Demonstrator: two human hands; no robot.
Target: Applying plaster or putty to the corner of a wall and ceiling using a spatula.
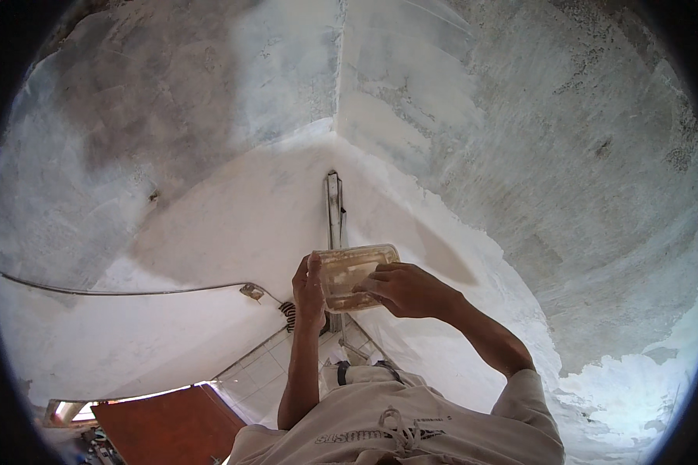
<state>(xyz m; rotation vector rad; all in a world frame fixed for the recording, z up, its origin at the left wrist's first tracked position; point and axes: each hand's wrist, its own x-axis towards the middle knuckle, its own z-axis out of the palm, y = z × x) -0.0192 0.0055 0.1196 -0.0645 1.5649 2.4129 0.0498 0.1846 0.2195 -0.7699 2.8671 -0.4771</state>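
Observation:
My left hand (309, 291) grips the left end of a see-through rectangular plastic container (345, 267), its thumb at the rim. Whitish and tan smears coat the container's inside. From the right, my right hand (399, 289) reaches over the container's opening with its fingers curled down into it. Whatever those fingers pinch, if anything, is hidden by the hand. The container is held up in front of my body, near the corner of the walls.
Two patchy plastered walls (287, 186) meet ahead, white low down and grey above. A narrow upright strip (334, 205) runs along their corner. Along the left wall hangs a dark cable (132, 292) with a coil (288, 314). Below are floor tiles (260, 370) and a reddish-brown panel (163, 426).

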